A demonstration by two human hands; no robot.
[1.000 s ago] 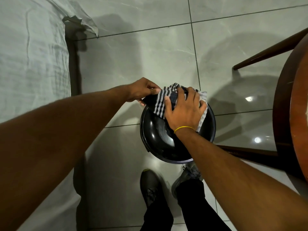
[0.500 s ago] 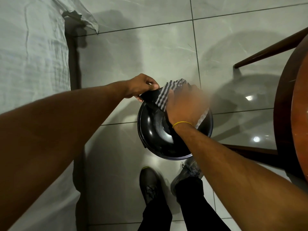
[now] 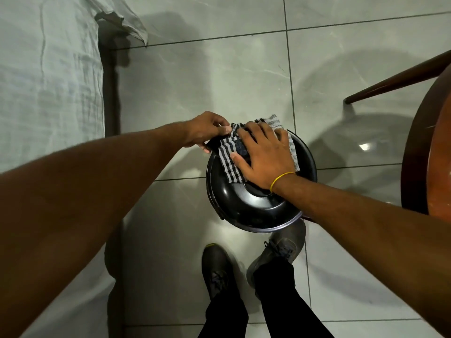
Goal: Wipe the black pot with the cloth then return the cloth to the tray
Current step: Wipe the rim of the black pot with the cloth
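A round black pot [image 3: 246,206] is held in the air above the floor, its glossy bottom turned up towards me. My left hand [image 3: 207,131] grips the pot's handle at its far left rim. A dark cloth with white stripes [image 3: 231,159] lies spread over the far part of the pot. My right hand [image 3: 263,157] presses flat on the cloth with fingers spread, a yellow band on its wrist. No tray is in view.
A bed with a pale wrinkled sheet [image 3: 46,89] fills the left side. A round brown wooden table [image 3: 436,147] with a slanted leg stands at the right. My two shoes [image 3: 246,262] stand on the grey tiled floor [image 3: 219,76] below the pot.
My right hand has slid the cloth back and forth over the pot, ending a little nearer and flatter. My left hand kept its grip on the handle.
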